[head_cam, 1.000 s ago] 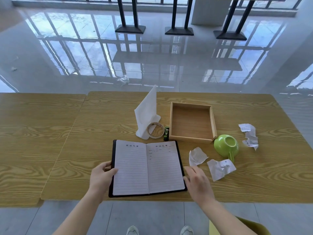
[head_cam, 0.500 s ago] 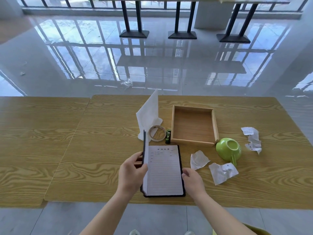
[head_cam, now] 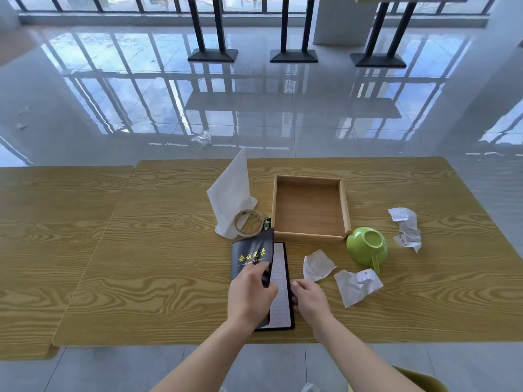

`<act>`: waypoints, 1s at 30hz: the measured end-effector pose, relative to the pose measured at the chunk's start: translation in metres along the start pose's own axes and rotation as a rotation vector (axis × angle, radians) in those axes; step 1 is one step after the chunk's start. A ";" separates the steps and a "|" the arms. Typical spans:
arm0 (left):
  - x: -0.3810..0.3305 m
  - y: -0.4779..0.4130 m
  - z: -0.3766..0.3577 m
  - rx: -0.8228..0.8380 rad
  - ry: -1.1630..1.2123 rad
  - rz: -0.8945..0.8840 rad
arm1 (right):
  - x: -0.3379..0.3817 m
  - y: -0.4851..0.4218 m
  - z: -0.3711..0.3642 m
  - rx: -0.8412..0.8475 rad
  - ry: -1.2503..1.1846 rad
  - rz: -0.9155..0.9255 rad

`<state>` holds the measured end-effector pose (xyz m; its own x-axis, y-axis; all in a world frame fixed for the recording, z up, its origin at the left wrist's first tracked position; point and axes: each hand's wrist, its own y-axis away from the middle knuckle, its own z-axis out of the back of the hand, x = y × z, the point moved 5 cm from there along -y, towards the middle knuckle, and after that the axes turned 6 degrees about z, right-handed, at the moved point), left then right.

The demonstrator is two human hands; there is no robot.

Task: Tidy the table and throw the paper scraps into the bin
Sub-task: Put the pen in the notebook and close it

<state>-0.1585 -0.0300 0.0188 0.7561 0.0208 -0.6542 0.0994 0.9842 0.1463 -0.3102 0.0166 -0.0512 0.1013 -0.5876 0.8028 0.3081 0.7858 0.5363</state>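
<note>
Lying on the yellow wood-grain counter (head_cam: 141, 250), one black gold-lettered notebook (head_cam: 252, 256) has its half-raised cover pinched by the left grip (head_cam: 250, 295) and its right edge held in the curled right grip (head_cam: 310, 299), three crumpled white paper scraps (head_cam: 318, 264) lying right of it around one tipped green cup (head_cam: 365, 244), glossy tiled floor (head_cam: 254, 108) beyond.

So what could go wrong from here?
The notebook lies near the front edge of the table; pressing its cover shut with the left hand might push it off. The right hand grips its side and could get pinched. The cup lies on its side by the scraps; grabbing them might roll it.
</note>
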 end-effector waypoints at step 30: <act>0.064 0.041 -0.022 0.249 -0.662 -0.452 | -0.019 0.013 0.052 -0.161 0.823 0.354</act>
<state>-0.1205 0.0161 -0.0333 0.8251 -0.5498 -0.1298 0.5649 0.8041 0.1851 -0.3577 0.0479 -0.0457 0.8394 -0.3176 0.4411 0.2523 0.9465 0.2014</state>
